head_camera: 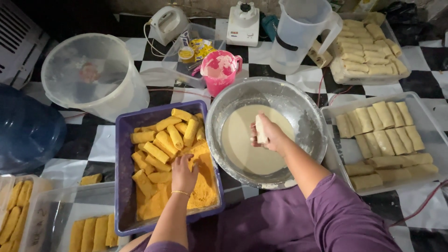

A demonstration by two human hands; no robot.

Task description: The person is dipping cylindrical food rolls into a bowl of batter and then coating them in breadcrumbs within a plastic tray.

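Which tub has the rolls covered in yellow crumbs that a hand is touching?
The purple tub under the left hand. Its rolls are bright yellow and lie in loose crumbs; the clear trays on the right hold pale, uncoated rolls.

Person's wearing a purple top, sleeves sitting loose around the upper arms, forearms bare; the left hand (pixel 183 173) is sporting a thin gold bracelet at the wrist; right hand (pixel 268 135) is wearing nothing.

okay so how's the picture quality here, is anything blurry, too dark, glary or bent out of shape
Head view: light falls on the centre, glinting off the metal bowl rim; the top left corner and the blue container sink into shadow. Wide-lens distortion bows the floor tiles toward the edges. Right hand, gripping a pale roll, and left hand in the crumb tub look reasonably sharp.
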